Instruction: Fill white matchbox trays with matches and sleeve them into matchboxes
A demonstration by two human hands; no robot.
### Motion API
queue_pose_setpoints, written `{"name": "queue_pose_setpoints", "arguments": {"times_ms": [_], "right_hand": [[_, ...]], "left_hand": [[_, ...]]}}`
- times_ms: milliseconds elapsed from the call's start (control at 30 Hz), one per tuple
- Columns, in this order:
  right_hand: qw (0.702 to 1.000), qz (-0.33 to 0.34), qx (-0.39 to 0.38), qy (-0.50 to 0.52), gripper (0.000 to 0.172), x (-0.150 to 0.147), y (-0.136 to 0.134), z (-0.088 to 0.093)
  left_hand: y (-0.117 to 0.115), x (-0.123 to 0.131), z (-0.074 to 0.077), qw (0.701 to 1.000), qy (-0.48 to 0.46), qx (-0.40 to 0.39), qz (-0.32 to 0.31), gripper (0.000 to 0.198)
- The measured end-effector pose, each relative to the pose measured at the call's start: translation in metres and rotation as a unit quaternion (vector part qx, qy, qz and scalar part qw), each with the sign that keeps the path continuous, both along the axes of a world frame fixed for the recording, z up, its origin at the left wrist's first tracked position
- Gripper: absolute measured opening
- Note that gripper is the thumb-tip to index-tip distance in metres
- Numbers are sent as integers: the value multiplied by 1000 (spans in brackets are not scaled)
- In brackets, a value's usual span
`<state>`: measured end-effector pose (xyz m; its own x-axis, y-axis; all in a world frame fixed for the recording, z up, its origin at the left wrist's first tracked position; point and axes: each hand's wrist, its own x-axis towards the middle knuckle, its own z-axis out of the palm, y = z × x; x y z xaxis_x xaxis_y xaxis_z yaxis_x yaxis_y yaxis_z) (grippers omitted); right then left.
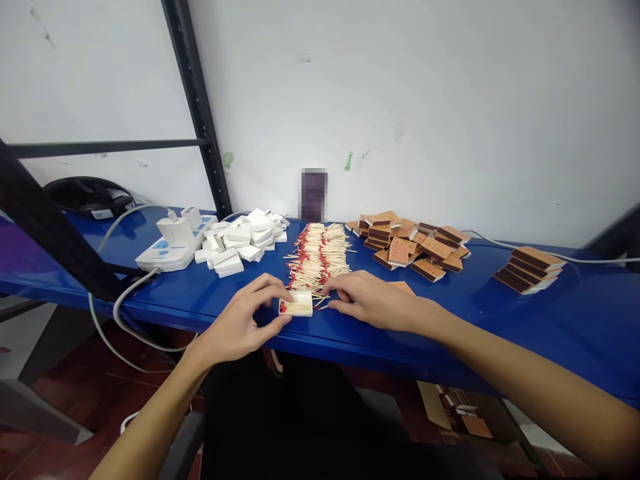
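My left hand (250, 312) grips a small white matchbox tray (301, 312) at its left end, near the shelf's front edge. A few red-tipped matches lie inside the tray, their heads to the left. To its right, my right hand (367, 299) is curled with thumb and index finger around a few loose matches (320, 301) at the near end of a long heap. The rest of that heap of matches (323, 250) stretches back towards the wall. Behind the right wrist, an orange matchbox sleeve (401, 287) is partly hidden.
White trays (247, 237) are piled at left, beside a power strip (173, 250) with cables. Brown-and-orange matchboxes (433, 248) lie heaped at right, with a neat stack (530, 270) farther right. A black metal post (197, 100) rises at left. An open carton (433, 403) sits below the shelf.
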<state>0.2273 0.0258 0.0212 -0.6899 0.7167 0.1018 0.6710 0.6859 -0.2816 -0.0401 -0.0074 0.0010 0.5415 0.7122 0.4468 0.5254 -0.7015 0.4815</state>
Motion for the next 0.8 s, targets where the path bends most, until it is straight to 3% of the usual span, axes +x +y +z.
{"name": "queue_pose_setpoints", "arguments": {"times_ms": [200,800], "right_hand": [[999,15,-20,30,13,-1,5,-2],[996,2,-76,51,14,0,0,4]], "left_hand": [[-1,0,1,999,33,-14,-8,27],[-2,1,3,997,69,-27,-19,22]]}}
